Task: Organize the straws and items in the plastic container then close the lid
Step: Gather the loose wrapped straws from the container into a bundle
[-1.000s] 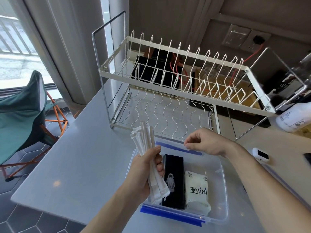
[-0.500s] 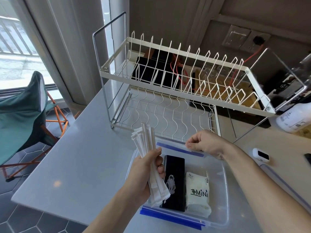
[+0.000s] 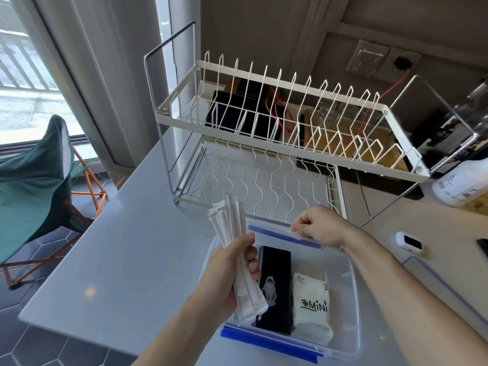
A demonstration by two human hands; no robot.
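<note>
grey counter (image 3: 126,260) carries clear container (image 3: 355,299), dish rack (image 3: 264,180).

A plastic container (image 3: 352,299) sits on the counter (image 3: 126,260) in front of a dish rack (image 3: 277,143). Inside it, a flat case (image 3: 274,289) lies left of a tissue pack (image 3: 311,307). A bundle of straws (image 3: 232,228) is above the container's left edge, and a bottle (image 3: 462,183) stands far right.

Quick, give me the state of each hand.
Left hand: closed around the wrapped straws.
Right hand: fingers pinched on the container's far blue latch.
</note>
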